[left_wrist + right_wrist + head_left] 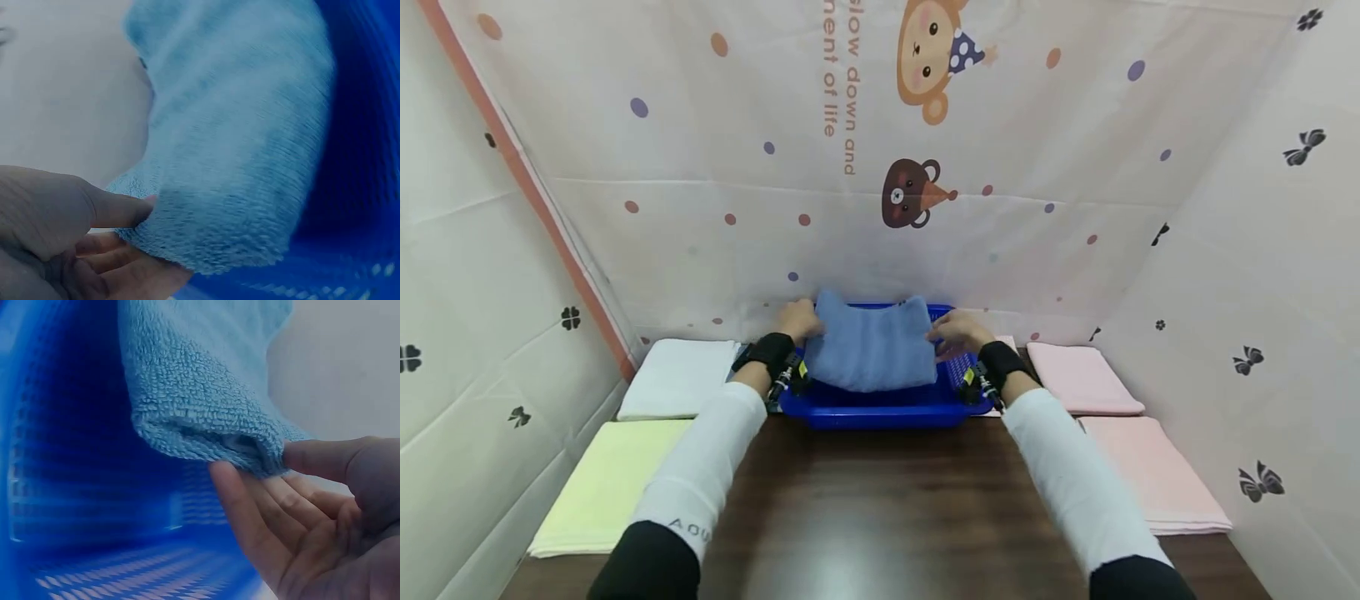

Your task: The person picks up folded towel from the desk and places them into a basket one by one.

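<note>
blue towel (pixel 871 352) | long axis left-right over basket (pixel 887 412) | both hands' fingers pinching its ends

A person in white sleeves is holding a folded blue towel (pixel 871 350) over a blue plastic basket (pixel 887 410) at the far edge of a dark wooden table (pixel 880 508), the left hand (pixel 797 321) gripping its left edge and the right hand (pixel 958 332) its right edge. A white towel (pixel 679 377) and a pale yellow towel (pixel 606 487) are lying folded to the left of the basket. Two pink towels (pixel 1084 377) (pixel 1150 483) are lying folded to its right.
</note>
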Demonstrator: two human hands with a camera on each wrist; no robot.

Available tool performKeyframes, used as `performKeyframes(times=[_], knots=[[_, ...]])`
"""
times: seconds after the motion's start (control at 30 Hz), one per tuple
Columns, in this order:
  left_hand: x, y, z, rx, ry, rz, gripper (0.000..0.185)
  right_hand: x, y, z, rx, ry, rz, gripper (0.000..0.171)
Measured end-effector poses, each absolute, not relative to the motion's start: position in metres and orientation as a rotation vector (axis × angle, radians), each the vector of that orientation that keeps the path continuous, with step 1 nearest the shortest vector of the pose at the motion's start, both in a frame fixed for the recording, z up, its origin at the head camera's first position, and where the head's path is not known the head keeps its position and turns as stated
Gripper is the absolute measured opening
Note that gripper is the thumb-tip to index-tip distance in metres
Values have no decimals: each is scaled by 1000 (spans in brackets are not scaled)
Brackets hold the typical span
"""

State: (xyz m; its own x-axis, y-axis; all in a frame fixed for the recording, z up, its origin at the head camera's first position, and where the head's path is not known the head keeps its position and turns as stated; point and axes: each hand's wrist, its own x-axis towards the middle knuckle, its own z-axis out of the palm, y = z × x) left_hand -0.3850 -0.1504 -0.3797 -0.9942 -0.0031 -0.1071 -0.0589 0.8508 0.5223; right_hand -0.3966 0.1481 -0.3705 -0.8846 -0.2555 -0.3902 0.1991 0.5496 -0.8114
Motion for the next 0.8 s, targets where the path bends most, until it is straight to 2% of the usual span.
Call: performKeyframes(times=[0.07,0.17,0.43,0.63,0.8], knots=[[-389,-145,-391,-109,2973,637,28,-403,143,-384,25,2271,-1264,38],[-393,-137,-407,-168,2985,512,34,-410,135,-398,112,2213,-1181,36],[-395,-125,-424,-115,3006,461,31,-421,122,-412,120,2191,-1038,39],[-394,-123,-423,-32,2959,454,26,-403,119,-406,25,2278,-970,34],[-394,-122,-421,8,2916,419,29,-395,121,-402,23,2309,-980,40]])
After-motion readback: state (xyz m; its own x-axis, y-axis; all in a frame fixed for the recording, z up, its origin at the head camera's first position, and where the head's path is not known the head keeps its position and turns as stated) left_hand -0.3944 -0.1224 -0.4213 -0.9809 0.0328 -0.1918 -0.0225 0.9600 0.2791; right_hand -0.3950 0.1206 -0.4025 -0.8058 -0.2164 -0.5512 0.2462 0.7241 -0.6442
